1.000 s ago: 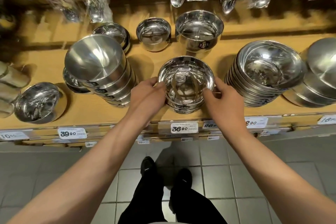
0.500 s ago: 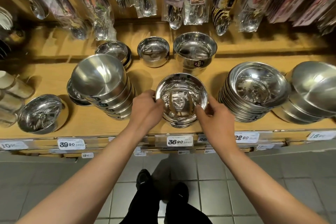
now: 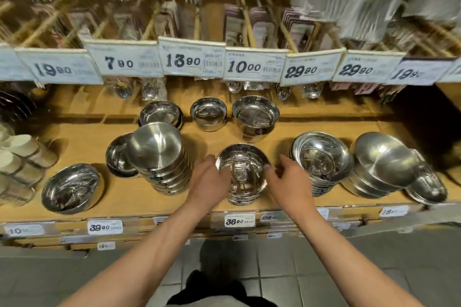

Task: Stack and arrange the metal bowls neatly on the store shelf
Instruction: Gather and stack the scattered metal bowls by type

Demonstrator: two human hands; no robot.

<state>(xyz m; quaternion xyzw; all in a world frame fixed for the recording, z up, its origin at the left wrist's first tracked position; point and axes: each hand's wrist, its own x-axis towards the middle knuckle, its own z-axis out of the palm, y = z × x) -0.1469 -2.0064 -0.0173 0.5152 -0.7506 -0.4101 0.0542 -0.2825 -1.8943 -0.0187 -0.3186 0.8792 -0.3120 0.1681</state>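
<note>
Centre stack (image 3: 243, 177): small steel bowls nested upright near the front edge of the wooden shelf (image 3: 74, 147), above the 36.90 price tag (image 3: 239, 220).
Left hand (image 3: 208, 182): against the stack's left side, fingers curled round the top rim, gripping it.
Right hand (image 3: 289, 182): at the stack's right side, one fingertip on the rim, remaining fingers spread loosely toward the next pile; firm grip or not, cannot tell.
Left neighbour (image 3: 162, 157): tall stack of bowls tilted toward the camera, just beside the left hand, with another bowl (image 3: 118, 157) tucked behind it.
Far left: single shallow bowl (image 3: 72, 188) lying alone; pale cups (image 3: 22, 157) on their sides, partly cut off by the frame edge.
Right neighbour (image 3: 321, 159): leaning pile of shallow bowls close to the right fingers; beyond it, larger bowls (image 3: 389, 164) slumped on one another.
Back row: three separate bowls, the deepest (image 3: 255, 117) carrying a dark sticker.
Above: hanging price cards (image 3: 192, 60) covering the tops of packaged spoons (image 3: 234, 86).
Hard to make out: upper racks blurred; lower shelf-edge labels smeared.
Bottom: tiled floor (image 3: 287, 281), both bare forearms, dark clothing cut off.
</note>
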